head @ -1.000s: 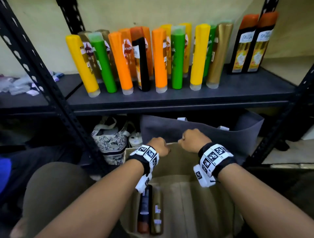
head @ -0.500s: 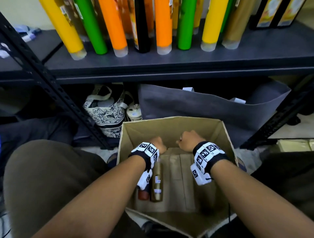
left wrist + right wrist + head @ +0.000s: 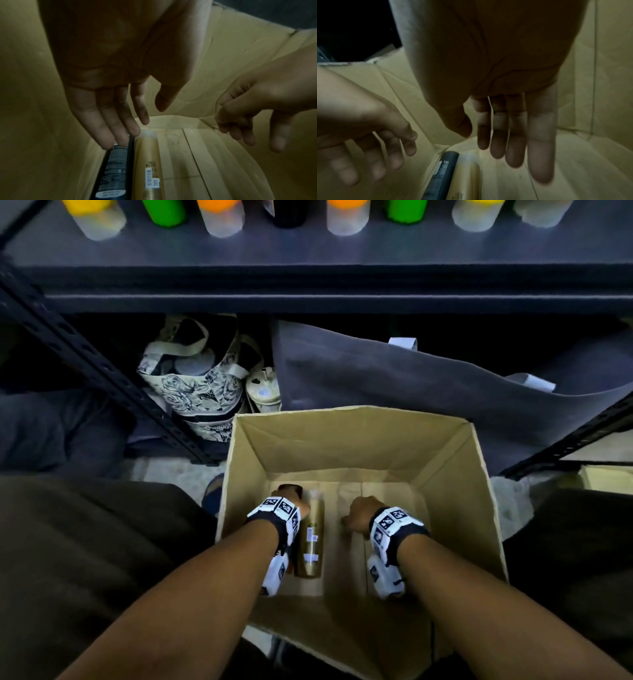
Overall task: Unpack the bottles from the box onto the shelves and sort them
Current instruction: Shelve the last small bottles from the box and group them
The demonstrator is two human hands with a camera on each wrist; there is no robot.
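Reaching down into an open cardboard box [image 3: 455, 474], we have both forearms inside it, each wrist wrapped in a band printed with black-and-white square markers. Our left hand [image 3: 291, 501] hangs over the left side of the box floor with its fingers [image 3: 109, 129] straight and slightly spread, grasping nothing; the fingertips sit right at the far end of a black bottle [image 3: 113, 173], though we cannot tell whether they touch it. Our right hand [image 3: 358, 517] is lower in the middle of the box, its fingers [image 3: 541, 142] also extended and relaxed, holding nothing, above bare cardboard.

Two bottles remain in the box. The black bottle lies flat along the left wall, mostly hidden under our left wrist in the head view. A gold bottle [image 3: 310, 537] with small white labels lies flat just beside it on the right, parallel to it, its clear cap pointing away from us.

Beyond the box, a dark shelf [image 3: 308, 258] runs across the top of the head view, carrying a row of upright bottles [image 3: 347, 215]; only their clear caps and strips of yellow, green, orange and black show. Under the shelf sit a floral patterned bag [image 3: 195, 392] and a grey fabric bag [image 3: 394, 385].
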